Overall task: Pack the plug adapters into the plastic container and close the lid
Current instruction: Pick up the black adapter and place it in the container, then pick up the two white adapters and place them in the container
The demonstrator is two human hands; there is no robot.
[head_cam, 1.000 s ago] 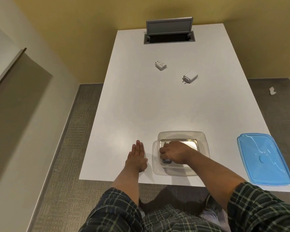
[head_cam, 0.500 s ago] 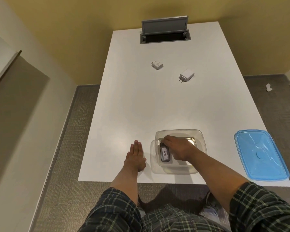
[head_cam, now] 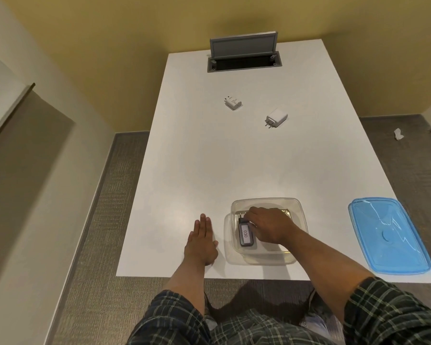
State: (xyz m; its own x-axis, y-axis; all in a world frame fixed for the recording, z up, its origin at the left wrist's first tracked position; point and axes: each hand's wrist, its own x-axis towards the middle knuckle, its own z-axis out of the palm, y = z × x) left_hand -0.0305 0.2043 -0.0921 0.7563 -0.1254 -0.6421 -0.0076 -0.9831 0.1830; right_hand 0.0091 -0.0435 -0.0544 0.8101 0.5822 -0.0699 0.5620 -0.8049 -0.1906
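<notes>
A clear plastic container (head_cam: 299, 215), rectangular with rounded corners, sits on the white table (head_cam: 234, 158) near its front edge. Inside it, against the left wall, lies a dark plug adapter (head_cam: 245, 235) with its prongs pointing away from the person; a white label on its upper face reads "030". The right hand (head_cam: 266, 226) reaches down into the container, fingers curled over the far end of that adapter and touching it; whether they pinch it I cannot tell. The left hand (head_cam: 201, 241) lies flat on the table just beside the container's left side, palm down, fingers straight and held together.

Two white plug adapters remain on the far half of the table, well apart from the container: a smaller one (head_cam: 232, 103) to the left and a larger one (head_cam: 276, 117) to the right, prongs toward the near left. Their small markings are unreadable. The blue translucent lid (head_cam: 387, 235) lies flat at the table's near right corner, apart from the container.
</notes>
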